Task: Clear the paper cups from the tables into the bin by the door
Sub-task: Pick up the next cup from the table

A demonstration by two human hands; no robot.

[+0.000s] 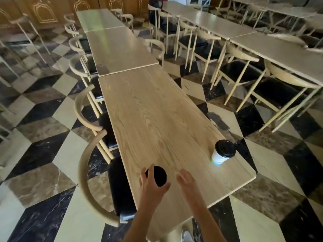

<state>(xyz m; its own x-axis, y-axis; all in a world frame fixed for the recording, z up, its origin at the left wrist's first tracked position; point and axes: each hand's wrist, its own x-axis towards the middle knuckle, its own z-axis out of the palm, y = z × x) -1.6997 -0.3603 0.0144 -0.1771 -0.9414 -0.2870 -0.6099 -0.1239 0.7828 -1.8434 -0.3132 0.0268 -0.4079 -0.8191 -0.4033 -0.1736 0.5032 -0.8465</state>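
Note:
My left hand is wrapped around a paper cup with a black lid, low over the near end of the long wooden table; only the lid shows between my fingers. A second paper cup, white with a black lid, stands upright near the table's right edge. My right hand hovers just right of the held cup, fingers loosely apart and holding nothing. The second cup is about a forearm's length to the right of it. No bin is in view.
Curved-back wooden chairs with black seats line the table's left side. More tables and chairs fill the right and back. The floor is checkered tile. A dark figure sits at the far back.

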